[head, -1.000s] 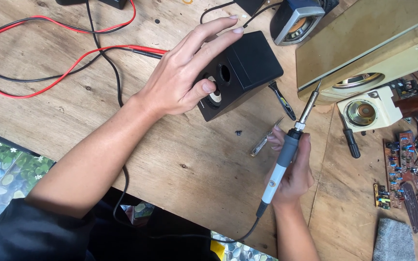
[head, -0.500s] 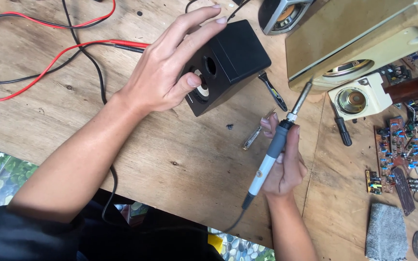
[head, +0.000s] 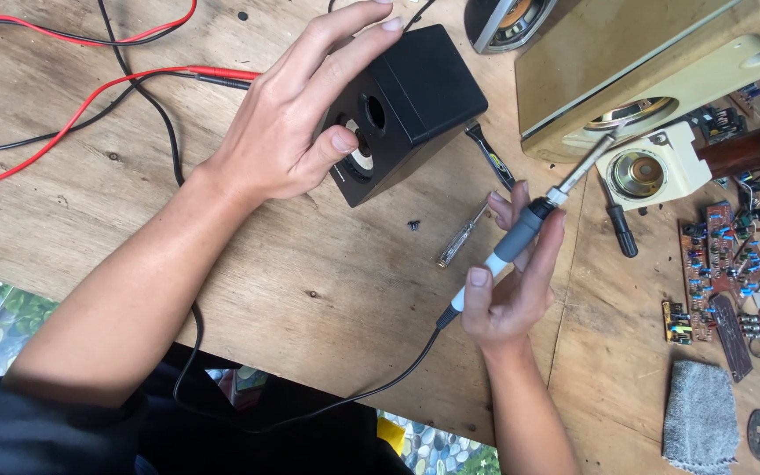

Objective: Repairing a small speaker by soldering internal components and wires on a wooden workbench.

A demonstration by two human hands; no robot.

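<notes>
While left hand (head: 288, 132) still grips small black plastic speaker box (head: 406, 105), right hand (head: 507, 281) fingers loosened around grey-handled soldering iron (head: 521, 236), tip now nearer cream speaker housing (head: 661, 171)

The left hand (head: 288, 132) is covering part of the black speaker box's (head: 415, 97) front. Beyond the soldering iron (head: 521, 237), the beige cabinet (head: 626, 62) is running off the top edge, and the circuit boards (head: 723, 264) are too small to make out.
</notes>
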